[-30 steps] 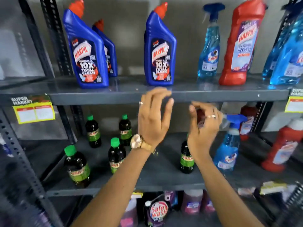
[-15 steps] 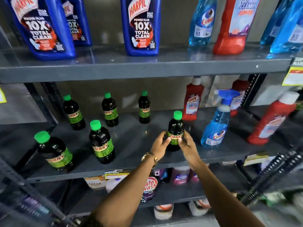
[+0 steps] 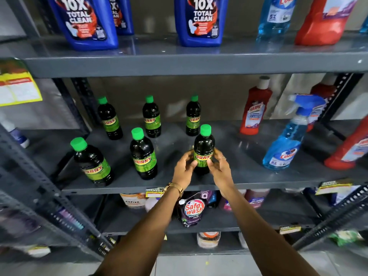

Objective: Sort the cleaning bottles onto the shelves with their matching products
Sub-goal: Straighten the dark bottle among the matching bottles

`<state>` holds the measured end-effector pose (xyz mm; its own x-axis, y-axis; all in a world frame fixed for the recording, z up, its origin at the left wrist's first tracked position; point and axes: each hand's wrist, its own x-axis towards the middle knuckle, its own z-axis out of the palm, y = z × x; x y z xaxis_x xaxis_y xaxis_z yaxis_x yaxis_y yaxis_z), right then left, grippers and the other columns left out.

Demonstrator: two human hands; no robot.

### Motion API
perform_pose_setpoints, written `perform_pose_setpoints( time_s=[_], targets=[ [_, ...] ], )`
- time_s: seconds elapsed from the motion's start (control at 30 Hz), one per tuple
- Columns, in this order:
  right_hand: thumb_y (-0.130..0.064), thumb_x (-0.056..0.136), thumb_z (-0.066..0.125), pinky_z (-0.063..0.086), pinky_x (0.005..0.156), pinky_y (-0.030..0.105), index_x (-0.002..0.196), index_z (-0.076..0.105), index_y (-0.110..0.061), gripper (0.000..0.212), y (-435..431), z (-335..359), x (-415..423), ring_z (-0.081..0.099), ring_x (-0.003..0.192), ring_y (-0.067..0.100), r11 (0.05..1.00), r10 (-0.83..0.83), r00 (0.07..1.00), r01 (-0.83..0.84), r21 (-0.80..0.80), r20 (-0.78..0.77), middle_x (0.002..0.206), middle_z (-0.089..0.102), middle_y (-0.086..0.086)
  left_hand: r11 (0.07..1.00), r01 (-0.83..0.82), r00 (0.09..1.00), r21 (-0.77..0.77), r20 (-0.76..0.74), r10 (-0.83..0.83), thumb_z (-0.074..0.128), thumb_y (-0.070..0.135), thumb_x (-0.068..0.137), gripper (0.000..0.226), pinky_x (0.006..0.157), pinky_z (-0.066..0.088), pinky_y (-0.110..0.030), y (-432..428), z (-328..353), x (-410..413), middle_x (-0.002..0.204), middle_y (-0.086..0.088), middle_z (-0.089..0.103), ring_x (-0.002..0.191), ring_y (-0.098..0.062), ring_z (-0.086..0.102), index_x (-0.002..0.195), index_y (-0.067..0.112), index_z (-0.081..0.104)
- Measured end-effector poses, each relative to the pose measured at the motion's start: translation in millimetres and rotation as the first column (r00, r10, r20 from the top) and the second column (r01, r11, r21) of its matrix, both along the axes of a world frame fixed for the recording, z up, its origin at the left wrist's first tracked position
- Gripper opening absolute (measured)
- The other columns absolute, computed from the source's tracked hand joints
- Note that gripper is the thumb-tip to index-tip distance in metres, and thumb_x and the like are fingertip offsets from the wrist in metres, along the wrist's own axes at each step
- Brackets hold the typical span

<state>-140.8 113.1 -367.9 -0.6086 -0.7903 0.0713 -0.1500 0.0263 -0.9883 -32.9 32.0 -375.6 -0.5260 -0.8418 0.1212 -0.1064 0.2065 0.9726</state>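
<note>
Fingertips (image 3: 192,162) of the left hand (image 3: 184,169) and those of the right hand (image 3: 218,167) curl loosely around the label band of a dark plastic bottle with a green screw cap and green Sunny label (image 3: 204,151). Both hands are half closed and touch its sides, cupping rather than clamping it.

The bottle stands upright near the front of the grey metal middle shelf (image 3: 229,181), right of five matching green-capped bottles (image 3: 143,154) and well apart from the blue trigger spray bottle (image 3: 286,142).

It probably needs squaring into that group. Slide it low on its base with the label facing out, then loosen the grip evenly so it does not tip.
</note>
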Motion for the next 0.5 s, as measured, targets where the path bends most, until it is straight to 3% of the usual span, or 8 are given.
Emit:
perform_pose_setpoints(
  time_s=[0.13, 0.33, 0.5],
  targets=[
    [-0.006, 0.093, 0.053, 0.042, 0.112, 0.043, 0.14, 0.041, -0.011, 0.049, -1, -1, 5, 0.052, 0.124, 0.017, 1.0, -0.013, 1.0, 0.013, 0.0, 0.01, 0.138, 0.055, 0.009, 0.999, -0.037, 0.999, -0.031, -0.001, 0.037, 0.053, 0.029, 0.085, 0.048, 0.103, 0.047, -0.051, 1, -6, 3, 0.126, -0.016, 0.062, 0.118, -0.025, 0.058, 0.13, 0.011, 0.049],
    [-0.006, 0.092, 0.054, 0.041, 0.112, 0.041, 0.14, 0.041, -0.013, 0.05, -4, -1, 11, 0.05, 0.123, 0.014, 1.0, -0.025, 0.999, 0.026, -0.013, 0.02, 0.129, 0.052, -0.002, 1.0, -0.023, 1.0, 0.0, 0.002, 0.023, 0.051, 0.014, 0.092, 0.039, 0.103, 0.046, -0.055, -8, -16, 3, 0.127, -0.016, 0.061, 0.119, -0.029, 0.058, 0.13, 0.013, 0.049],
    [-0.006, 0.092, 0.056, 0.04, 0.113, 0.039, 0.142, 0.039, -0.012, 0.053, -2, 2, 7, 0.05, 0.127, 0.016, 0.999, 0.014, 1.0, -0.014, -0.031, -0.018, 0.133, 0.05, -0.004, 0.998, -0.052, 0.998, -0.032, 0.019, 0.053, 0.054, 0.025, 0.092, 0.049, 0.111, 0.039, -0.046, 1, -12, 1, 0.137, -0.011, 0.054, 0.13, -0.028, 0.049, 0.138, 0.015, 0.04]
  ],
)
